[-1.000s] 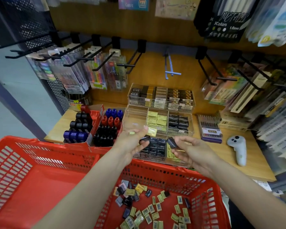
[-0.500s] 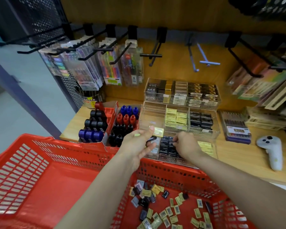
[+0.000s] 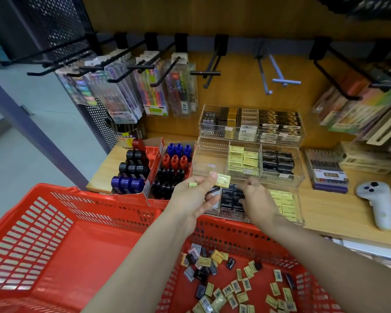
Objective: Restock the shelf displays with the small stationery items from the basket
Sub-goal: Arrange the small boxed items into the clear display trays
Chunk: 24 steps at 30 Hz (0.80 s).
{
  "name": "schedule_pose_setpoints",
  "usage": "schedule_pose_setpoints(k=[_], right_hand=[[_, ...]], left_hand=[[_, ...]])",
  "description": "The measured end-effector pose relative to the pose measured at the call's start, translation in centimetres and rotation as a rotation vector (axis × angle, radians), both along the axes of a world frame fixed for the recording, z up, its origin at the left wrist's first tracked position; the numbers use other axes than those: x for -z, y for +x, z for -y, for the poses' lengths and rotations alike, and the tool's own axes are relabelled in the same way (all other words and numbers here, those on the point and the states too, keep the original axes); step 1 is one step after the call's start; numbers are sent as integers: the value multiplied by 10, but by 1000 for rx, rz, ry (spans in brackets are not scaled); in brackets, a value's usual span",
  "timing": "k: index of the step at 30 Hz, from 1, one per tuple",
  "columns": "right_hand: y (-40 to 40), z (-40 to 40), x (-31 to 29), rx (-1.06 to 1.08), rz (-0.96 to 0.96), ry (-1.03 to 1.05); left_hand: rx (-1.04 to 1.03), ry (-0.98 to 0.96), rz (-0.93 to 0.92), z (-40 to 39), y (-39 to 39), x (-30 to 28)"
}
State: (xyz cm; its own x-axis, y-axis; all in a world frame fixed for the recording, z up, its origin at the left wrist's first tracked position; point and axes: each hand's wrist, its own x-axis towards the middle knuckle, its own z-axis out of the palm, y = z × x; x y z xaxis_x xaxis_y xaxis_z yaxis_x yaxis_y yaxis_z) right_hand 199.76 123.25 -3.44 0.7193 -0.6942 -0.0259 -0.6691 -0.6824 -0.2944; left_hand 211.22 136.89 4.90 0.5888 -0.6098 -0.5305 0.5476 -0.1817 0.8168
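Note:
A red plastic basket (image 3: 54, 227) fills the foreground, with several small yellow and black stationery packs (image 3: 230, 283) loose in its right corner. Above its far rim, my left hand (image 3: 194, 197) grips a handful of packs; a yellow pack (image 3: 222, 180) sticks out by the thumb and a black one shows under the fingers. My right hand (image 3: 255, 197) reaches down into the front row of the clear tiered display tray (image 3: 298, 177), fingers curled on the black packs (image 3: 229, 198) there. Whether it pinches one is hidden.
Marker boxes (image 3: 149, 170) in red cartons stand left of the tray. Hanging pen packs (image 3: 145, 93) and bare black hooks (image 3: 208, 73) jut out above. A white controller (image 3: 377, 204) and a pen set (image 3: 327, 172) lie on the wooden shelf (image 3: 339, 218) at right.
My right hand carried a black pack from mid-air down into the tray's front row. My left hand stayed put with its packs. The view tilted downward and closer.

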Motion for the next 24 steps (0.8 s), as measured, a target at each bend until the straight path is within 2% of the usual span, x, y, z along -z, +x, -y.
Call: schedule_pose_setpoints(k=[5, 7, 8, 11, 14, 17, 20, 24], right_hand=[[0, 4, -15, -71, -54, -11], [-4, 6, -37, -114, 44, 84], [-8, 4, -53, -80, 187, 251], [-25, -3, -109, 250, 626, 1117], [-53, -1, -139, 315, 671, 1334], [-80, -2, -147, 301, 736, 1335], [-98, -3, -143, 302, 817, 1198], [-107, -2, -143, 257, 814, 1034]], left_hand=[[16, -4, 0, 1, 0, -3], [42, -36, 5, 3, -4, -7], [62, -59, 10, 4, -8, -10], [133, -120, 31, 10, -22, -20], [219, -136, 89, 16, -39, -29], [276, -154, 123, 22, -56, -36], [314, -122, 148, 26, -68, -37], [348, -92, 110, 31, -79, -36]])
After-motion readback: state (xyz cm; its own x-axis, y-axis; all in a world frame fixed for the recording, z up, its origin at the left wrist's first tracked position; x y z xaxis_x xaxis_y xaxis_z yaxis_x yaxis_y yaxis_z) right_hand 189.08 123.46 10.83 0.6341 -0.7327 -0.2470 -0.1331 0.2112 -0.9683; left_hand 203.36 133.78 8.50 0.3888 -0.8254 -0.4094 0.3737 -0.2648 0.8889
